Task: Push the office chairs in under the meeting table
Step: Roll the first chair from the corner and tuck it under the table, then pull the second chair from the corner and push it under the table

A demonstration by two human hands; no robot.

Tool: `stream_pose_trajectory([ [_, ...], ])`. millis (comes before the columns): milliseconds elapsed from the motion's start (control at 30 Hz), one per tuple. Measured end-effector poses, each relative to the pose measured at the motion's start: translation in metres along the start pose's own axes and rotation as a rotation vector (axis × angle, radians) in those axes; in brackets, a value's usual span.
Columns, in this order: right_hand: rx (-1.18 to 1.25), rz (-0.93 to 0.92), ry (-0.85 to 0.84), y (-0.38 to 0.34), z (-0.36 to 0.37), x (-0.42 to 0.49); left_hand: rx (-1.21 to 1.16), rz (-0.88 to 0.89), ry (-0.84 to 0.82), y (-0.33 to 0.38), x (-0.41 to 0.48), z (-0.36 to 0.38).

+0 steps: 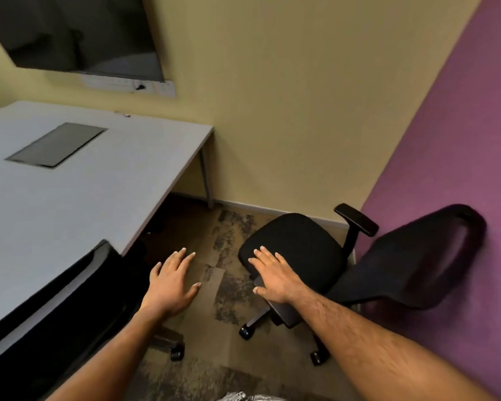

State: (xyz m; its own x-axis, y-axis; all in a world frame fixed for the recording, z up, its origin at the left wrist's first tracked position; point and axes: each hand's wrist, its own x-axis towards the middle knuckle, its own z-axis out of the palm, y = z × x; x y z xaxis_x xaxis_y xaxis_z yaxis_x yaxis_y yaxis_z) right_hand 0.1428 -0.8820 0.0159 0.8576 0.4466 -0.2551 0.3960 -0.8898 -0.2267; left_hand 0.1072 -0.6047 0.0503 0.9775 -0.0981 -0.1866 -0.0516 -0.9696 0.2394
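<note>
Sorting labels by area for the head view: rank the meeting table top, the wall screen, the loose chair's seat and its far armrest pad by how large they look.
1. Meeting table top
2. Wall screen, cropped by the frame
3. Seat
4. Armrest pad

The table fills the left, its far end against the back wall. A screen hangs on that wall above the table. A hatch is set into the tabletop. A chair stands at the table's near edge, its back seemingly tucked against it. A second chair stands well right of the table, in the corner, its back against the side wall. Bare floor lies between the table and that chair. The left hand hovers over this gap; the right hand is over the second chair's near edge, contact unclear.
</note>
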Motion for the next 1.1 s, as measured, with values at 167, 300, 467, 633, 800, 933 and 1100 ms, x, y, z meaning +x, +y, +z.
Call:
stream_pose_trajectory([
  [167,0.045,0.296,0.086,0.072,-0.022,-0.041,0.007,0.165,-0.302,0.052,0.054,0.013],
  [300,0.016,0.529,0.199,0.128,-0.049,-0.081,0.121,0.332,-0.392,0.104,0.078,0.032],
  [467,-0.051,0.766,0.297,0.185,-0.072,-0.135,0.143,0.543,-0.468,0.199,0.094,0.045],
  [633,0.115,1.059,0.453,0.217,-0.064,-0.178,-0.076,0.667,-0.511,0.277,0.086,0.050],
  [800,0.465,1.209,0.658,0.238,-0.057,-0.187,-0.465,0.421,-0.670,0.318,0.067,0.074],
  [933,0.734,1.317,0.915,0.259,-0.059,-0.183,-0.758,0.131,-0.773,0.352,0.056,0.096],
  [1100,1.106,1.283,1.005,0.283,-0.051,-0.182,-1.120,-0.298,-0.887,0.373,0.050,0.098],
])
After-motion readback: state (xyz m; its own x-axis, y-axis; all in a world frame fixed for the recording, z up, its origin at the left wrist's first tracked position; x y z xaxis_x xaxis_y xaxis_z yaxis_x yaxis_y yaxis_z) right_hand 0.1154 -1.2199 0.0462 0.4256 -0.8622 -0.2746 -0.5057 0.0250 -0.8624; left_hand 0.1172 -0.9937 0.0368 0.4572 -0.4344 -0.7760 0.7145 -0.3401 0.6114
